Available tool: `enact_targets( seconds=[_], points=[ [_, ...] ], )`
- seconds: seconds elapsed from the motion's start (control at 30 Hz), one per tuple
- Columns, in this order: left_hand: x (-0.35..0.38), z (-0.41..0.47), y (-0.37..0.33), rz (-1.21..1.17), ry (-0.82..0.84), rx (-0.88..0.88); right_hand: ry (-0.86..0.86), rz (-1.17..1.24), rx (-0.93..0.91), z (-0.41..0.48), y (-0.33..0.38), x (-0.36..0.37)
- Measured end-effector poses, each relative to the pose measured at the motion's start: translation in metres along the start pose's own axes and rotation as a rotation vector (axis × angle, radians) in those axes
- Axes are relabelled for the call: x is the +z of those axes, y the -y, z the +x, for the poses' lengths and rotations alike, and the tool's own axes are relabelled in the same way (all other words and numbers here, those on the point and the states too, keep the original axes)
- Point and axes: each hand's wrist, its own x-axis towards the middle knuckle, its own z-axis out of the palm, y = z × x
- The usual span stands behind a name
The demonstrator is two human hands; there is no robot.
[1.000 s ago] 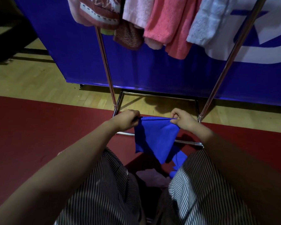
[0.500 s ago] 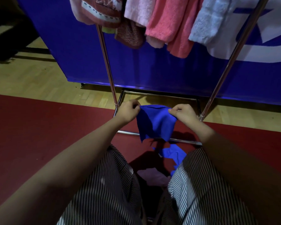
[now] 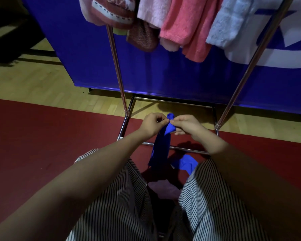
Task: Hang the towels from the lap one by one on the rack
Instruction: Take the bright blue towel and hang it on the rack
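A blue towel (image 3: 161, 148) hangs bunched into a narrow strip above my knees. My left hand (image 3: 152, 124) and my right hand (image 3: 186, 125) pinch its top edge close together, fingertips almost touching. Another blue cloth (image 3: 187, 164) lies on my right knee, and a pale pink towel (image 3: 163, 189) sits between my thighs. The chrome rack (image 3: 117, 66) stands right in front, its top bar out of view. Several towels hang on it: a patterned red one (image 3: 115, 13), a pale pink one (image 3: 154, 11), a coral one (image 3: 188, 26) and a light blue one (image 3: 228, 23).
A blue banner wall (image 3: 163, 73) stands just behind the rack. The rack's base frame (image 3: 172, 101) lies on the wood floor (image 3: 33, 80) and red mat (image 3: 42, 136). My striped trouser legs (image 3: 120, 206) fill the lower view. Dark furniture (image 3: 9, 37) sits far left.
My hands have come together at the towel's top edge, so the spread blue towel has collapsed into a narrow hanging strip. The hands have also risen slightly.
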Motion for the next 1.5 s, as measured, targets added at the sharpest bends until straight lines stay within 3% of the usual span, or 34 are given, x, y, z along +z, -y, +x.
enact_targets(
  seconds=[0.17,0.27,0.4,0.53,0.6,0.77,0.9,1.07,1.13,1.27,1.33,1.43,1.5],
  points=[
    [0.002,0.000,-0.005,-0.222,0.001,-0.131,0.052,0.072,0.049,0.001,0.002,0.000],
    [0.000,-0.003,-0.007,-0.206,0.093,-0.144,0.121,0.002,0.065,-0.004,0.004,-0.001],
    [-0.004,0.002,-0.003,-0.147,0.065,-0.128,0.249,-0.019,0.070,-0.006,0.002,-0.004],
    [-0.011,0.005,-0.006,-0.107,0.047,-0.118,-0.080,-0.151,0.016,-0.002,-0.002,-0.008],
    [-0.012,0.006,-0.008,-0.126,0.088,-0.107,-0.157,-0.143,-0.061,0.002,-0.005,-0.012],
    [-0.018,0.004,-0.018,-0.308,0.191,-0.042,0.102,-0.189,-0.163,-0.004,-0.005,-0.009],
    [-0.021,0.004,-0.018,-0.606,0.083,-0.078,0.028,0.090,-0.260,-0.004,-0.001,-0.005],
    [-0.023,0.000,-0.008,-0.515,0.428,-0.043,0.054,0.348,-0.285,-0.002,0.007,-0.008],
    [-0.020,-0.001,-0.012,-0.482,0.492,-0.093,0.025,0.444,-0.278,-0.001,0.008,-0.010],
    [-0.014,0.000,-0.017,-0.592,0.417,-0.120,0.119,0.548,-0.176,-0.003,0.006,-0.010],
    [-0.013,0.001,-0.022,-0.689,0.343,-0.127,0.233,0.401,-0.081,-0.008,0.003,-0.008],
    [-0.015,0.005,-0.033,-0.876,0.164,-0.171,0.396,-0.014,-0.025,-0.016,-0.002,-0.004],
    [-0.018,0.010,-0.037,-0.989,0.023,-0.205,0.364,-0.063,-0.075,-0.013,-0.003,-0.001]
  ],
)
